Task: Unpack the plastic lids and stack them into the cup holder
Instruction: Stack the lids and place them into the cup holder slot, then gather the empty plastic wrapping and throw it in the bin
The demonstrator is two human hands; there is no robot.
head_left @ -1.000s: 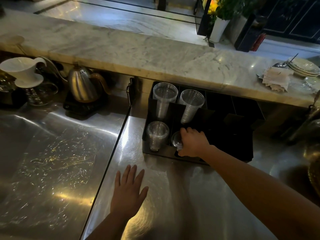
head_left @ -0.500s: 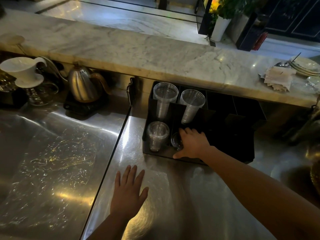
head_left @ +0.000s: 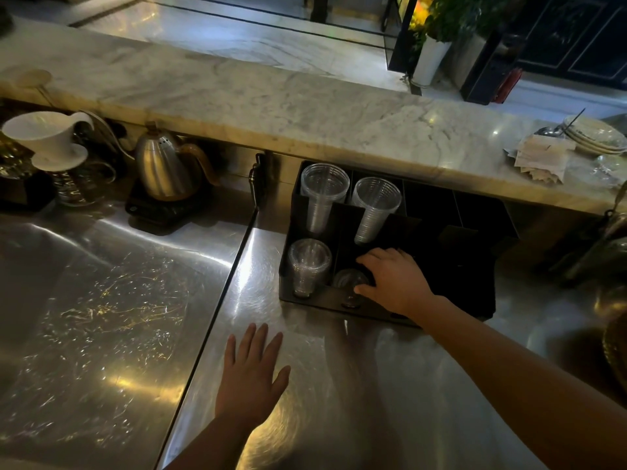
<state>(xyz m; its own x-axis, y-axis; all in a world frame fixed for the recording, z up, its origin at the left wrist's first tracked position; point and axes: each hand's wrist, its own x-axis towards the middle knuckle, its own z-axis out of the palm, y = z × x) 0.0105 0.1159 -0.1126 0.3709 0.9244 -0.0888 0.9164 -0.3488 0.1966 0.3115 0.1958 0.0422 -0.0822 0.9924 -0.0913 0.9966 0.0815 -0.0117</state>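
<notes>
- Our right hand (head_left: 395,283) curls round the lids (head_left: 349,281) in the cup holder (head_left: 458,266), front row, second slot from its left end; the stack stands upright, just left of the palm.
- Our left hand (head_left: 252,374) lies flat and relaxed on the counter (head_left: 390,385) before the holder, farther off.

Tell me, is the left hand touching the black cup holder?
Apart. The head view shows the left hand flat on the steel counter, with bare counter between its fingertips and the cup holder.
</notes>
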